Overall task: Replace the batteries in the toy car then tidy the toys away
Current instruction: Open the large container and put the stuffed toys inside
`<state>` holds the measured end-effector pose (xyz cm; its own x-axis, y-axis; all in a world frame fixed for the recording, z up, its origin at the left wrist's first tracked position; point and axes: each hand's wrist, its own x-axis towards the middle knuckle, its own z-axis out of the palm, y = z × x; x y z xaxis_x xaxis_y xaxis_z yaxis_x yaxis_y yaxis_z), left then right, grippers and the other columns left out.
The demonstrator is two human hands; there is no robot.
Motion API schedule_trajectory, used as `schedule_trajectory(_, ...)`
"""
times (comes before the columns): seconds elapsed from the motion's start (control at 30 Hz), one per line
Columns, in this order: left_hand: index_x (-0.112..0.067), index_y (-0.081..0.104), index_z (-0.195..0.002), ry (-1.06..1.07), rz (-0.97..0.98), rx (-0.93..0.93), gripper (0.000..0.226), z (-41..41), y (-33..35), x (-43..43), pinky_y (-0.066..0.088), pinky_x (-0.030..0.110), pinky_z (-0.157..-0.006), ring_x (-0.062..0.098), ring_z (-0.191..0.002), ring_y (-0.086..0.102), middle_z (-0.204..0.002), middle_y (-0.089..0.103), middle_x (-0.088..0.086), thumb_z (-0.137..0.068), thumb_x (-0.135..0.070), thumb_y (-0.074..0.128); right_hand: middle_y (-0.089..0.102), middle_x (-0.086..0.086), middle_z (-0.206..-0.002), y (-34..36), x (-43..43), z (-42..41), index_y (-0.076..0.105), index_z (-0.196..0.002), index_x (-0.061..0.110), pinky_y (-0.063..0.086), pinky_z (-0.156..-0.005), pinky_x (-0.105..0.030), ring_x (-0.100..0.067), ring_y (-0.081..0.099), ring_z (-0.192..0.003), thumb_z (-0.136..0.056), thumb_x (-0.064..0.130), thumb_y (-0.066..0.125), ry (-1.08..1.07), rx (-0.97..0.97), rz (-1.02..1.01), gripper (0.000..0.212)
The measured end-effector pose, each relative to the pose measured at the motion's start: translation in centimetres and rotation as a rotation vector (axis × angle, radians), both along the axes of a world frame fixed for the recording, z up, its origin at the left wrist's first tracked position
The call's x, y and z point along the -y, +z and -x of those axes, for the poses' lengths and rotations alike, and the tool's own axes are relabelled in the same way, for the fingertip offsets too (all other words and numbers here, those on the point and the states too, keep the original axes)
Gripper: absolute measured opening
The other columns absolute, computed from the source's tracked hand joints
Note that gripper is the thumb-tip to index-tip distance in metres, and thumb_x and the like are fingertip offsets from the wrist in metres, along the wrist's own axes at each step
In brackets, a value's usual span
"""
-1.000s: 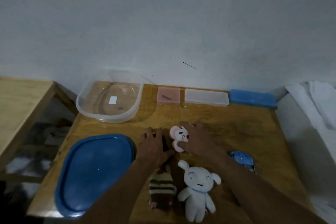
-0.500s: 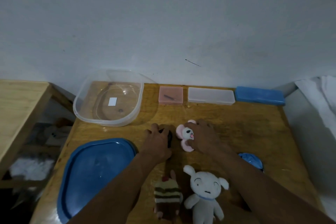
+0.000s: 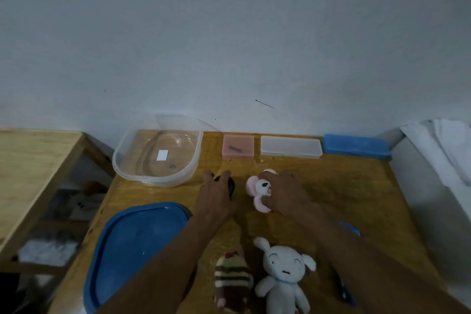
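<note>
Both hands are out over the middle of the wooden worktop [image 3: 331, 186]. Left hand [image 3: 216, 199] lies over a small dark thing [image 3: 231, 187], fingers curled around it. It looks black and smooth, maybe the toy car, but most of it is hidden, so I cannot tell for sure. Right hand [image 3: 285, 194] is closed around a pink mouse [image 3: 260, 190], which is soft and fuzzy with a white face and round pink ears.

Two more soft toys lie near the front edge: one brown striped toy [image 3: 232, 280] and one white bunny [image 3: 283, 275] with floppy ears and a thin blue collar.

One clear tub [image 3: 127, 173], round-cornered and see-through, sits at the back left. One blue lid [image 3: 137, 245], flat and shiny, lies at the front left.

Three flat boxes stand in a row along the back edge: a pink box [image 3: 238, 146], a clear box [image 3: 290, 148] and a blue box [image 3: 355, 146].

One small blue thing [image 3: 353, 229] peeks out behind the right arm.
</note>
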<state>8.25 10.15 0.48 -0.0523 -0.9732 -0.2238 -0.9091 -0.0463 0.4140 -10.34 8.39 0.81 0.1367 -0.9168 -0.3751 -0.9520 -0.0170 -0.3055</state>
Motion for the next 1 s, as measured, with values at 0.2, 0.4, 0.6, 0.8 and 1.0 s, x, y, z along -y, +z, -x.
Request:
schedule_trajectory(0.2,-0.02,0.038,-0.14,0.046,0.176,-0.033,0.076,-1.3,4.7,0.6,0.054,0.038,-0.09,0.038,-0.116,0.051,-0.142,0.025,0.016,-0.074,-0.016,0.075,0.046,-0.014,-0.126,4.8,0.8,-1.5,0.041,-0.136,0.032,0.046,-0.088,-0.036,-0.028,0.047,-0.111,-0.086,0.042,0.062,0.019,0.034,0.205,0.056)
schedule_trajectory(0.4,-0.021,0.037,-0.144,0.135,0.276,0.035,0.077,-6.0,9.0,1.4,0.051,0.04,-0.084,0.039,-0.115,0.052,-0.145,0.026,0.017,-0.076,-0.018,0.072,0.049,-0.011,-0.117,8.0,2.2,-6.2,0.046,-0.129,0.03,0.04,-0.089,-0.037,-0.031,0.044,-0.108,-0.082,0.036,0.063,0.073,0.124,0.336,0.05)
schedule_trajectory(0.6,-0.021,0.035,-0.145,0.168,0.264,0.067,0.077,-13.0,10.3,3.7,0.051,0.038,-0.085,0.039,-0.109,0.055,-0.143,0.023,0.015,-0.077,-0.018,0.071,0.052,-0.008,-0.118,8.6,4.5,-12.6,0.046,-0.127,0.034,0.037,-0.081,-0.035,-0.029,0.044,-0.105,-0.083,0.039,0.061,0.101,0.122,0.386,0.047)
schedule_trajectory(0.8,-0.021,0.034,-0.144,0.107,0.213,0.049,0.076,-19.5,8.0,6.0,0.051,0.039,-0.091,0.039,-0.109,0.055,-0.14,0.025,0.015,-0.078,-0.02,0.072,0.049,-0.01,-0.119,7.4,6.5,-19.6,0.045,-0.13,0.035,0.041,-0.084,-0.035,-0.028,0.045,-0.104,-0.082,0.038,0.061,0.079,0.081,0.346,0.051)
schedule_trajectory(1.0,-0.021,0.033,-0.144,0.023,0.151,0.013,0.075,-23.5,5.9,9.5,0.052,0.038,-0.09,0.039,-0.11,0.054,-0.137,0.026,0.015,-0.079,-0.018,0.071,0.052,-0.01,-0.123,6.0,8.0,-24.5,0.043,-0.131,0.036,0.042,-0.092,-0.041,-0.029,0.048,-0.109,-0.08,0.041,0.06,0.061,-0.023,0.304,0.053)
